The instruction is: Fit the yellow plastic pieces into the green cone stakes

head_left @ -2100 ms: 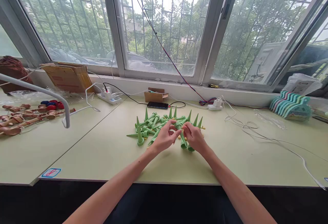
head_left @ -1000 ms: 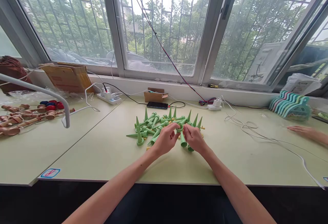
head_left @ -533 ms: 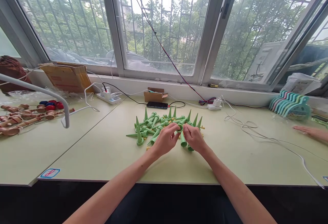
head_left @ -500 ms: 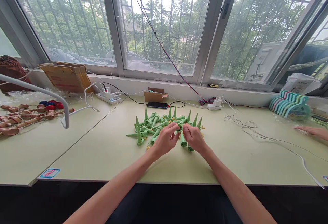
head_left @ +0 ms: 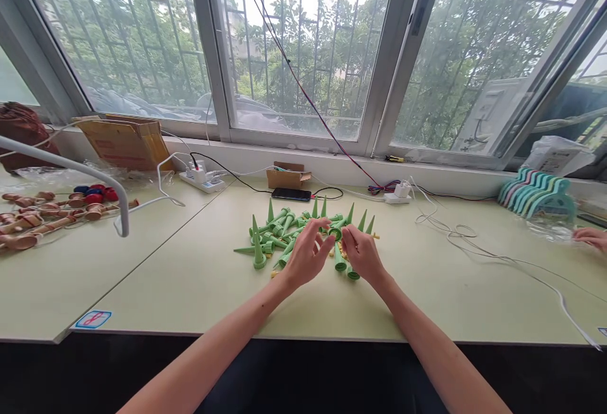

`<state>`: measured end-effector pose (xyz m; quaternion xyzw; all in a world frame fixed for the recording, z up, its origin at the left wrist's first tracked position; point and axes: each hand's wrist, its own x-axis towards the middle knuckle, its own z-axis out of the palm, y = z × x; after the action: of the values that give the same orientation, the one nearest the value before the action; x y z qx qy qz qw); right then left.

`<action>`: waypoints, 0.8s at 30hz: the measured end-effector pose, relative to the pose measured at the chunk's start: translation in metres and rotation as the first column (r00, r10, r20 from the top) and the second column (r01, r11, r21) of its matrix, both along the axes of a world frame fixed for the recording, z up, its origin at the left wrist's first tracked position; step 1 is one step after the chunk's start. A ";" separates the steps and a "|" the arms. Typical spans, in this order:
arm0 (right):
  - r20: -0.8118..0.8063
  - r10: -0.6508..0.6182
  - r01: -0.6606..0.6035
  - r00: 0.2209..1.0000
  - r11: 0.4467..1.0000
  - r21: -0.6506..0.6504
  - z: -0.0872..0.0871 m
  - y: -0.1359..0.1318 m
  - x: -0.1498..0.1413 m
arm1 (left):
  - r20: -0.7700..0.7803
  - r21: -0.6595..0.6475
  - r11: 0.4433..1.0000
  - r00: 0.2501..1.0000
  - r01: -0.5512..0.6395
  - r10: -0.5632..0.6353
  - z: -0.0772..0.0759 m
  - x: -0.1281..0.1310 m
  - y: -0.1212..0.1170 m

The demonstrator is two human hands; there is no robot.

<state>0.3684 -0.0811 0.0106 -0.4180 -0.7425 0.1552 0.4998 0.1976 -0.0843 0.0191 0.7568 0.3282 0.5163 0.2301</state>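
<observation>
At the middle of the table, my right hand (head_left: 364, 253) is closed, thumb and forefinger pinched at the rim of a green plastic watering spike (head_left: 335, 234), its round hollow end facing me. My left hand (head_left: 307, 255) is just left of that rim, thumb and fingers apart. Whether a fingertip still touches the spike I cannot tell. Around both hands lie several more green spikes (head_left: 258, 255), some standing point up, others on their sides. Small yellow pieces (head_left: 342, 251) show among them, partly hidden by my right hand.
Behind the pile lie a black phone (head_left: 291, 194) and a small cardboard box (head_left: 288, 177). Wooden toys (head_left: 42, 218) lie at left beside a white metal tube (head_left: 95, 174). At right are loose cables (head_left: 462, 234), teal hangers (head_left: 538, 196), clear plastic and another person's hand (head_left: 590, 237).
My left fingers have spread away from the spike they were gripping; my right hand has shifted slightly right. The other person's hand came in at right and drew back toward the edge.
</observation>
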 end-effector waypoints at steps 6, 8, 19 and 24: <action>0.025 0.034 -0.035 0.999 0.999 0.018 0.000 -0.001 0.000 | 0.245 -0.452 0.872 0.966 0.186 -0.079 0.008 0.000 0.003; 0.041 0.046 -0.047 0.998 0.999 0.011 0.000 -0.001 0.000 | 0.262 -0.543 0.802 0.958 0.248 -0.118 0.012 0.000 0.001; 0.051 0.056 -0.054 0.997 0.997 -0.046 -0.003 0.002 0.001 | 0.252 -0.532 0.798 0.953 0.283 -0.170 0.009 -0.002 0.001; 0.054 0.073 -0.069 0.996 0.995 -0.066 -0.004 0.003 0.001 | 0.213 -0.492 0.828 0.960 0.268 -0.184 0.005 -0.003 0.002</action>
<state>0.3694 -0.0781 0.0065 -0.4113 -0.7653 0.1848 0.4593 0.1945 -0.0822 0.0243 0.6581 0.3433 0.4361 0.5088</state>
